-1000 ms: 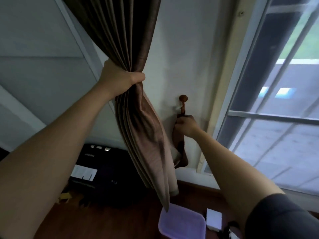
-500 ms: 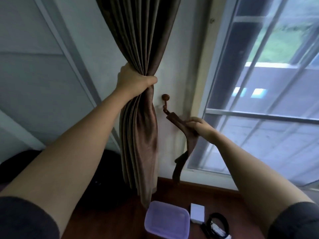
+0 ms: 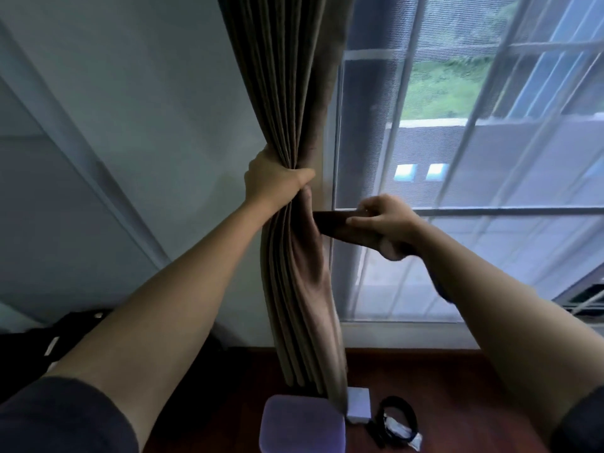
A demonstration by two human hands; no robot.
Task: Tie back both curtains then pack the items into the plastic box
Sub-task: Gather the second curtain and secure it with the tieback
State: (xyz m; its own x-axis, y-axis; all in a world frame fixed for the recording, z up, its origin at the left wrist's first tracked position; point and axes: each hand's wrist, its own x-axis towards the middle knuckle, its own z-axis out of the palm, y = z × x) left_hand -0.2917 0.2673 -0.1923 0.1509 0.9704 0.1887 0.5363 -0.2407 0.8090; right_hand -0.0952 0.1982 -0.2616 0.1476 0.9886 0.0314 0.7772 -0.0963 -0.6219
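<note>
Shows an early stage of the task, as judged from the layout. Grips the gathered curtain (image 3: 287,93) with the left hand (image 3: 274,183), fingers (image 3: 302,176) curled tight round the bunched pleats just beside the window frame (image 3: 329,152). Pinches the dark tie-back band (image 3: 333,223) in the right hand (image 3: 385,223), fingers curled over it and thumb beneath, with the band drawn level toward the curtain and touching its right edge. Hides the band's far end behind the folds, so cannot tell where it is anchored. Puts the band beside the curtain, not yet around it: no loop closed, no curtain secured. Gives no view of a second curtain.

Leaves packing untouched, apparently: plastic box (image 3: 302,423) lidded on the wooden surface (image 3: 457,380), white block (image 3: 359,405) just beside it, black coiled strap (image 3: 397,420) near, all outside the box.

Offers open room to the right, in front of the window glass, for swinging the band round. Crowds the left side with the wall (image 3: 147,109) close behind the curtain. Hangs the curtain hem over the box's rear edge, a likely snag when packing.
</note>
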